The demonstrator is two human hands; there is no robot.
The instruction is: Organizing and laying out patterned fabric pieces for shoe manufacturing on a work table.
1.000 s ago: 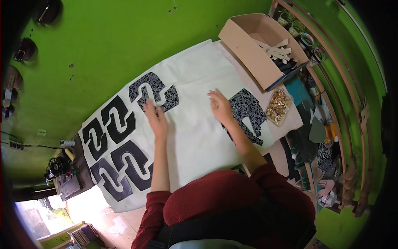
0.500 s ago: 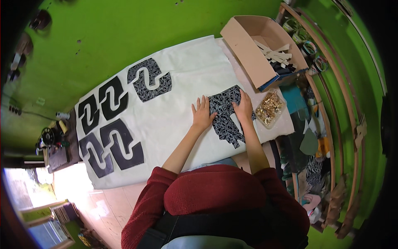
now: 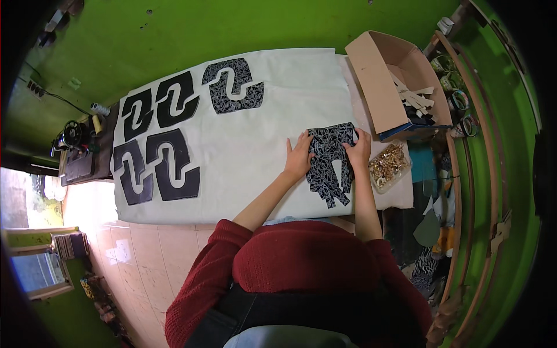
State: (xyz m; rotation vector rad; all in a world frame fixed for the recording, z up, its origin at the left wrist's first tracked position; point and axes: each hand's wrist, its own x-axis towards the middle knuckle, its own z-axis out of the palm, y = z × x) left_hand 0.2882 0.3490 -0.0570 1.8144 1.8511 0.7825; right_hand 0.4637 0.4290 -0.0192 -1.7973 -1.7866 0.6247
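Dark red knit sleeves (image 3: 212,255) are framing the near edge. Left hand (image 3: 298,158) is lying with fingers spread along the left edge of a black-and-grey patterned, sheet-like piece with a slit and a jagged lower end (image 3: 328,153); right hand (image 3: 360,149) is touching its upper right edge, cannot tell if pinching. Piece is lying flat on a pale white-green sheet (image 3: 249,162), near right; cannot tell if one layer or several. Clear plastic tray of gold-coloured metal bits (image 3: 389,166) is sitting just right. Left and farther: two dark grey hooked pairs (image 3: 163,182), two black hooked pairs (image 3: 166,110), one patterned hooked pair (image 3: 252,97), all lying interlocked. Judging progress: five pairs are looking set out, the piece at the hands not yet joining them. Tan cardboard box with pale strips (image 3: 371,87) is standing far right.
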